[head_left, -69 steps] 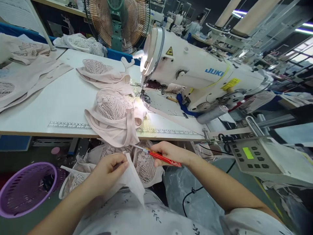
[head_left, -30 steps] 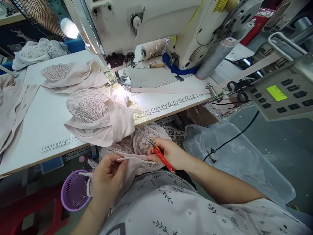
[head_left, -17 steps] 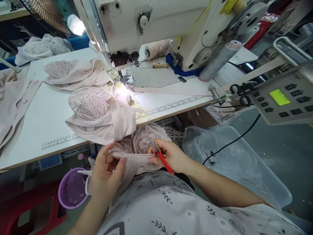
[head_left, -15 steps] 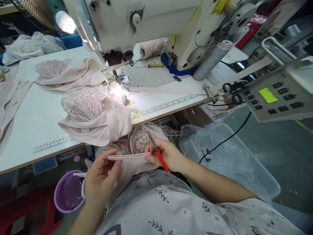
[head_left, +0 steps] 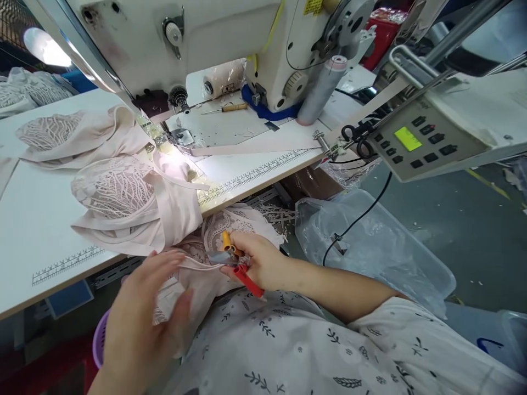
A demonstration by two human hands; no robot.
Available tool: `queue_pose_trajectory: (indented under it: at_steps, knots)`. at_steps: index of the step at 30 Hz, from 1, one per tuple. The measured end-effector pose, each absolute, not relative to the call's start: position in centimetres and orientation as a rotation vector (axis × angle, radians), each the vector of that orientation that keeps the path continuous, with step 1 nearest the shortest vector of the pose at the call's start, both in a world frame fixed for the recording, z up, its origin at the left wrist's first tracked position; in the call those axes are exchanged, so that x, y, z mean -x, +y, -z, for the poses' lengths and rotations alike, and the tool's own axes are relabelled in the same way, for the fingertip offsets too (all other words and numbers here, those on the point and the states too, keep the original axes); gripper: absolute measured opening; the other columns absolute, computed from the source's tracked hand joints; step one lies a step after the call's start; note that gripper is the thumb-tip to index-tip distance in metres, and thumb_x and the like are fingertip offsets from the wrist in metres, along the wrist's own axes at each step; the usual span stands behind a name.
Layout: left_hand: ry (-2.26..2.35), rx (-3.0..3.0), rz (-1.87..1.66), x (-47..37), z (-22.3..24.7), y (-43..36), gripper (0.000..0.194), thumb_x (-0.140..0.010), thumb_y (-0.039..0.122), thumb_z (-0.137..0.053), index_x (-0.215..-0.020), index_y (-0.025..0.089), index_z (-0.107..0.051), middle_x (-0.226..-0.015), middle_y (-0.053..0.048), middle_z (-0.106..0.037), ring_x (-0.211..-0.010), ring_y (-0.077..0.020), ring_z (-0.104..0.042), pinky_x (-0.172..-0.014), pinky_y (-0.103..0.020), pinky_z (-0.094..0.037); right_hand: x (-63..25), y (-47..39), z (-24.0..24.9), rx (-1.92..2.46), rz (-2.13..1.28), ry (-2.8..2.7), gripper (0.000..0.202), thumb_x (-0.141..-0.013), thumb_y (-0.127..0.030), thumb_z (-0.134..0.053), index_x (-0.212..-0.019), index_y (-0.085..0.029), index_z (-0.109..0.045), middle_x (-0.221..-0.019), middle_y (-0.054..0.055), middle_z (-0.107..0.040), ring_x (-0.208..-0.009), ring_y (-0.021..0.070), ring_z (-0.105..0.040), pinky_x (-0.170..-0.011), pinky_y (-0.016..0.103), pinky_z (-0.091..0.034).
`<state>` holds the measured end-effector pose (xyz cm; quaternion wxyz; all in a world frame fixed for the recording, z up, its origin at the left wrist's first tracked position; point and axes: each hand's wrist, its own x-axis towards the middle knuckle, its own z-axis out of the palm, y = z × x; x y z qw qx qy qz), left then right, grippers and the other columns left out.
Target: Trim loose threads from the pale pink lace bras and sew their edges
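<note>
I lose the sewing machine point(head_left: 222, 33) past the upper edge; lower left, the blurred left hand point(head_left: 142, 312) hides much of the purple basket point(head_left: 98, 342); mid-frame, the right hand point(head_left: 263, 260) partly covers the scissors point(head_left: 248, 281).

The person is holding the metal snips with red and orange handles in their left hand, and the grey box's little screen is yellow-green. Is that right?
Not quite: the head view shows the metal snips with red and orange handles in the right hand. The grey box's little screen is yellow-green.
</note>
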<state>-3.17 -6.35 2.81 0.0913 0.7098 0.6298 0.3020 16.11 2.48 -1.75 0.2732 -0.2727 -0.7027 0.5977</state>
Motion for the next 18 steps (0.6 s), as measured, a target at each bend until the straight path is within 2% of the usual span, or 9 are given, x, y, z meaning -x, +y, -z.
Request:
queue_pose_trajectory:
  at_steps: [1, 3, 6, 11, 15, 18]
  knots:
    - [1.754, -2.339, -0.764, 2.8, -3.2, -5.9, 0.027, -0.081, 0.021, -0.058, -0.108, 0.02, -0.057, -0.109, -0.01, -0.066, -0.105, -0.0264, -0.061, -0.096, -0.043, -0.045, -16.0, 2.5, 1.6, 0.712, -1.598, -1.923, 0.019, -0.067, -0.02, -0.061, -0.073, -0.02, -0.043, -0.069, -0.003, -0.047, -0.06, 0.0099, -0.041, -0.053, 0.021, -0.038]
    - [1.531, -2.559, -0.505, 2.2, -3.5, -5.0, 0.016, -0.086, 0.017, -0.049, -0.098, 0.019, -0.059, -0.094, -0.008, -0.068, -0.087, -0.023, -0.065, -0.085, -0.04, -0.05, -15.8, 2.6, 1.4, 0.697, -1.593, -1.975, 0.023, -0.068, -0.024, -0.063, -0.07, -0.02, -0.041, -0.069, -0.003, -0.046, -0.06, 0.0097, -0.04, -0.054, 0.021, -0.037]
    - [1.485, -2.351, -0.322, 2.1, -3.2, -4.2, 0.02, -0.091, 0.02, -0.04, -0.083, 0.02, -0.058, -0.072, -0.002, -0.063, -0.063, -0.0168, -0.06, -0.06, -0.029, -0.049, -15.9, 2.4, 1.2, 0.737, -1.627, -1.944, 0.027, -0.07, -0.03, -0.066, -0.07, -0.02, -0.041, -0.065, -0.004, -0.045, -0.058, 0.0093, -0.039, -0.052, 0.021, -0.036]
    - [1.586, -1.759, -0.504, 3.3, -2.4, -4.9, 0.02, -0.09, 0.029, -0.046, -0.076, 0.02, -0.058, -0.061, 0.002, -0.056, -0.052, -0.0113, -0.053, -0.049, -0.021, -0.042, -16.5, 1.9, 1.7, 0.857, -1.941, -1.598, 0.028, -0.077, -0.039, -0.066, -0.076, -0.019, -0.046, -0.071, -0.001, -0.059, -0.055, 0.0094, -0.048, -0.052, 0.023, -0.041]
    - [1.752, -1.354, -0.74, 2.8, -2.4, -5.9, 0.02, -0.084, 0.035, -0.054, -0.073, 0.02, -0.06, -0.055, 0.003, -0.053, -0.047, -0.0115, -0.049, -0.045, -0.022, -0.04, -16.2, 1.2, 2.2, 0.806, -2.139, -1.436, 0.02, -0.076, -0.03, -0.066, -0.078, -0.019, -0.049, -0.077, 0.001, -0.065, -0.063, 0.0132, -0.059, -0.059, 0.027, -0.049]
    - [1.847, -1.208, -0.902, 1.6, -2.3, -6.5, 0.018, -0.079, 0.035, -0.061, -0.069, 0.02, -0.061, -0.057, 0.002, -0.057, -0.049, -0.0121, -0.05, -0.045, -0.022, -0.04, -15.5, 0.9, 1.7, 0.807, -2.102, -1.503, 0.014, -0.074, -0.022, -0.065, -0.078, -0.018, -0.052, -0.077, 0.002, -0.065, -0.067, 0.0147, -0.062, -0.062, 0.027, -0.05]
